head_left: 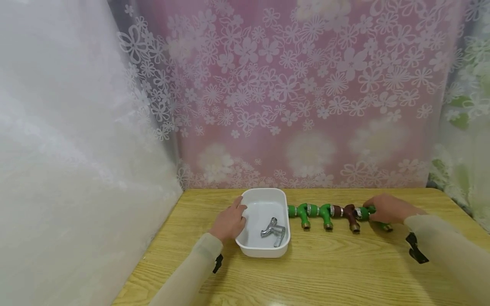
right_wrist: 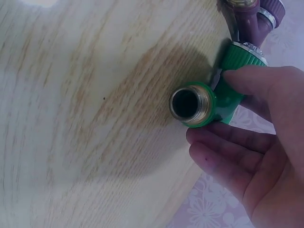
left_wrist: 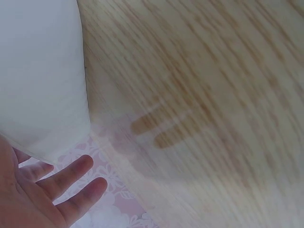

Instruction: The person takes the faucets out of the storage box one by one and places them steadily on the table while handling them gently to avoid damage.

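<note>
A white plastic basin [head_left: 264,253] stands on the table with a chrome tap [head_left: 274,230] lying inside. My left hand [head_left: 228,221] rests at its left rim, index finger and thumb over the edge. The left wrist view shows the other fingers [left_wrist: 71,178] extended and spread past the outer wall. On the right, my right hand [head_left: 390,208] holds a green plastic tap [right_wrist: 232,95] between thumb and fingers, its threaded brass-coloured outlet [right_wrist: 190,103] facing the wrist camera. This tap is at the right end of a row, beside a maroon tap [head_left: 350,212].
Two more green taps [head_left: 304,210] run leftward from the maroon one to the basin, outlets toward the front. A wood-grain table [head_left: 325,272] lies under everything. Behind hangs a pink floral curtain [head_left: 298,106], and a white sheet [head_left: 76,148] covers the left side.
</note>
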Motion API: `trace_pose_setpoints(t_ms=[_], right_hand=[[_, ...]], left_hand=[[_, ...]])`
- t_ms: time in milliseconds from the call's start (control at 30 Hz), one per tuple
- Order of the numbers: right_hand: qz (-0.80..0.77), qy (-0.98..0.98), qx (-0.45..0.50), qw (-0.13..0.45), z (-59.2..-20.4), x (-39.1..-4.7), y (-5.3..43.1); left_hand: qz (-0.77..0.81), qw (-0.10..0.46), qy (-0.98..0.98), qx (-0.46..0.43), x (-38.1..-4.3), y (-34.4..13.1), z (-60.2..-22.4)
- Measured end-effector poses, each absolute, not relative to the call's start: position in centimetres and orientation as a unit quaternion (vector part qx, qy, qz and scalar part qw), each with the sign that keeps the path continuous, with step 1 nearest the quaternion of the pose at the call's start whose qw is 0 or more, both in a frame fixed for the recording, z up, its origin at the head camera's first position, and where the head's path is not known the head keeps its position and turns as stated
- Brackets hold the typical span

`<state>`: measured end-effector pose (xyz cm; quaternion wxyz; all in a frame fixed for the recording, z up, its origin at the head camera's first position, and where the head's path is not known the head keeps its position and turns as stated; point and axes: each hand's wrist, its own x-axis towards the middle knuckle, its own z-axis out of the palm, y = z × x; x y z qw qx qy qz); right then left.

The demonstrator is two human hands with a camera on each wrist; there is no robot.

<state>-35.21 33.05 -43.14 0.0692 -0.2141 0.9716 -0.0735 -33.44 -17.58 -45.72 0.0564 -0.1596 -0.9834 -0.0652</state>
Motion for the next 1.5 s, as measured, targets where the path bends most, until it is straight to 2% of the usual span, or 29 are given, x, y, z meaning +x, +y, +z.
trace_pose_setpoints(t_ms=[1100, 1500], right_hand=[[-0.02, 0.979, -0.196, 0.056, -43.3, -35.0, 33.1], [0.013, 0.971, -0.239, -0.004, -40.5, -34.5, 29.6]], left_hand=[[-0.072, 0.048, -0.984, -0.154, -33.3, -17.3, -45.5], [-0.074, 0.052, -0.983, -0.157, -33.3, -17.5, -45.5]])
